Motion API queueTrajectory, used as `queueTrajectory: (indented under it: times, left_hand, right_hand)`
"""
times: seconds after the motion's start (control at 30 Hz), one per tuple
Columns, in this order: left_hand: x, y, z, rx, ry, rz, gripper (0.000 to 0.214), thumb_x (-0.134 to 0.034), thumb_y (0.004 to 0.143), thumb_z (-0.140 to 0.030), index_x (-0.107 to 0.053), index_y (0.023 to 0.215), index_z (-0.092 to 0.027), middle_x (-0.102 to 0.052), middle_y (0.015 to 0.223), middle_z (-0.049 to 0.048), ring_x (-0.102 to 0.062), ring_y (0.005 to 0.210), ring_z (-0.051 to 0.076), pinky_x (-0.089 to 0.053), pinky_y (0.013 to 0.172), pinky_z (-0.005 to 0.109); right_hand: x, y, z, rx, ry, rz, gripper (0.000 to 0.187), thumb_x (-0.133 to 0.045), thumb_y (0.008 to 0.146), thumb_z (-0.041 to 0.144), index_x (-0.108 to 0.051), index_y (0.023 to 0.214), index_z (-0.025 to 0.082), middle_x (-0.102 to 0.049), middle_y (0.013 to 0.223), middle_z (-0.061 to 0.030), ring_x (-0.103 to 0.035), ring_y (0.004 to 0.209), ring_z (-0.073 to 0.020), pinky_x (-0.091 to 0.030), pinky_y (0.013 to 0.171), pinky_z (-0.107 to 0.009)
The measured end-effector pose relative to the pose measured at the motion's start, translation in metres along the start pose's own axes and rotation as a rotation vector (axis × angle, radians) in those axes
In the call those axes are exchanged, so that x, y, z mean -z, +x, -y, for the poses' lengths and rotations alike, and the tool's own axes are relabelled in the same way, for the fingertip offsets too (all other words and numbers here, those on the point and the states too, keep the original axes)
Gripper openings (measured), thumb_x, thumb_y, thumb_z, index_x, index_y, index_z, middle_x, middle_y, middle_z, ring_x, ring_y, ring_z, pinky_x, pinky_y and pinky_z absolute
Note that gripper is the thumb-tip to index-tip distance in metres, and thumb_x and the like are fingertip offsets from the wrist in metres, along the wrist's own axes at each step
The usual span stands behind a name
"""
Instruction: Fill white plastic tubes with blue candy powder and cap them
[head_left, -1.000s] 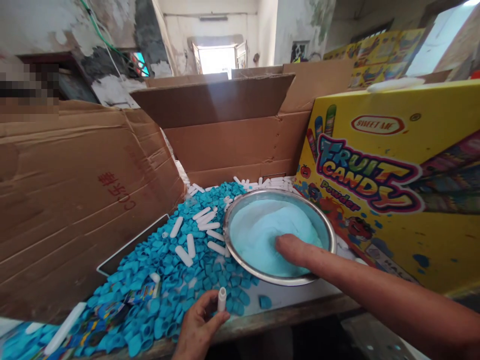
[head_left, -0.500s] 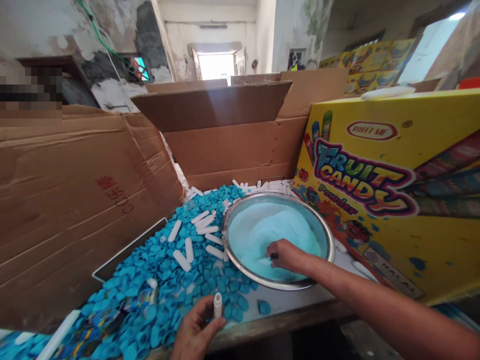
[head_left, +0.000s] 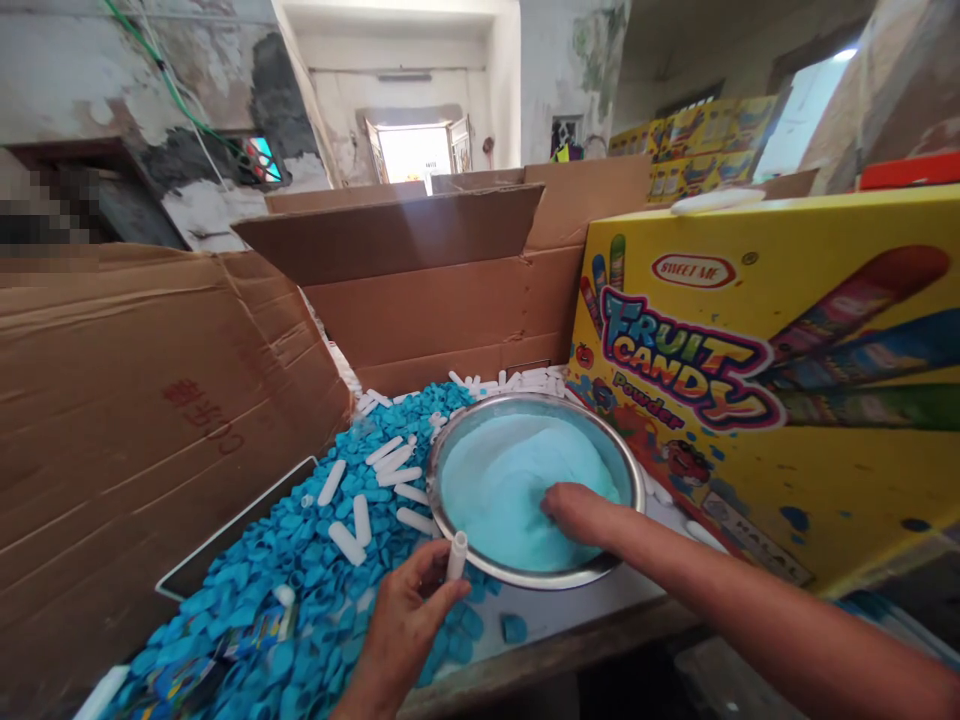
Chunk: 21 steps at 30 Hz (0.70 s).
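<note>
My left hand (head_left: pixel 411 605) grips a small white plastic tube (head_left: pixel 457 556) upright, its mouth open at the top, just outside the near left rim of a steel bowl (head_left: pixel 634 490). Light blue powder (head_left: pixel 487 465) fills much of that bowl. Into the powder dips my right hand (head_left: pixel 577 512), with its fingers curled and their tips hidden, so what they hold cannot be made out. Many blue plastic caps (head_left: pixel 262 560) lie heaped left of the bowl, with several white tubes (head_left: pixel 346 543) scattered over them.
A yellow fruit candy box (head_left: pixel 847 480) stands at the right, close to the bowl. Brown cardboard (head_left: pixel 427 300) walls the table's back, and a large carton (head_left: pixel 135 430) borders the left. Printed wrappers (head_left: pixel 255 635) lie among the caps. The table edge (head_left: pixel 555 655) runs along the front.
My left hand has raised the white tube up and right, closer to the bowl's rim. My right hand's fingers are now deeper in the powder, and a small dark thing seen at them is hidden.
</note>
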<state>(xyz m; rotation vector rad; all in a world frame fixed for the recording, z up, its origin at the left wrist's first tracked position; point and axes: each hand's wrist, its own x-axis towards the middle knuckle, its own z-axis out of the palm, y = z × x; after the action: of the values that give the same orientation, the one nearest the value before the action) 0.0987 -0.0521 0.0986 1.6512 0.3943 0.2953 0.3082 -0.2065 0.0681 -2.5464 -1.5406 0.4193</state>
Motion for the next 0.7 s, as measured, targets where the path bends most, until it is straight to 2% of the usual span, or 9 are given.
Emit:
queueTrajectory:
  times: [0.1,0.23,0.3,0.43,0.7]
  left_hand:
    - [-0.003,-0.002,0.007,0.022,-0.012,-0.015,0.032,-0.068,0.061,-0.029,-0.066,0.090,-0.015,-0.070,0.085,0.0064,-0.062,0.081,0.024,-0.049,0.072,0.029]
    - [0.002,-0.009,0.016,0.021,-0.019,-0.030,0.028,-0.070,0.061,-0.031,-0.067,0.085,-0.016,-0.070,0.077,0.0038,-0.062,0.075,0.022,-0.049,0.067,0.027]
    - [0.007,-0.011,0.018,0.016,-0.012,-0.043,0.028,-0.070,0.061,-0.031,-0.067,0.085,-0.017,-0.069,0.075,0.0028,-0.062,0.074,0.021,-0.049,0.066,0.026]
    - [0.011,-0.012,0.017,0.019,0.007,-0.077,0.028,-0.071,0.060,-0.032,-0.067,0.083,-0.017,-0.068,0.073,0.0024,-0.062,0.073,0.021,-0.049,0.066,0.026]
    - [0.000,-0.009,0.011,0.013,-0.020,-0.047,0.028,-0.070,0.059,-0.031,-0.067,0.082,-0.016,-0.069,0.073,0.0037,-0.061,0.073,0.022,-0.048,0.065,0.026]
  right_hand:
    - [-0.009,0.006,0.010,0.026,-0.023,0.043,0.018,-0.056,0.062,-0.002,-0.068,0.064,0.012,-0.067,0.068,-0.0108,-0.059,0.065,-0.0207,-0.042,0.059,-0.028]
    - [-0.010,0.017,0.018,0.117,0.051,0.109,0.021,-0.062,0.058,0.003,-0.070,0.070,0.018,-0.068,0.069,-0.0004,-0.058,0.065,-0.0156,-0.041,0.059,-0.022]
    - [-0.006,0.019,0.015,0.117,0.081,0.115,0.023,-0.066,0.055,0.006,-0.070,0.074,0.018,-0.068,0.071,0.0013,-0.058,0.065,-0.0146,-0.041,0.058,-0.019]
    - [-0.001,0.014,0.004,0.053,0.119,0.059,0.024,-0.067,0.057,0.009,-0.071,0.080,0.016,-0.069,0.076,-0.0003,-0.058,0.067,-0.0154,-0.040,0.057,-0.019]
    - [0.003,-0.001,0.003,-0.016,0.115,-0.071,0.022,-0.059,0.063,0.007,-0.070,0.080,0.014,-0.069,0.079,-0.0045,-0.058,0.069,-0.0169,-0.039,0.060,-0.022]
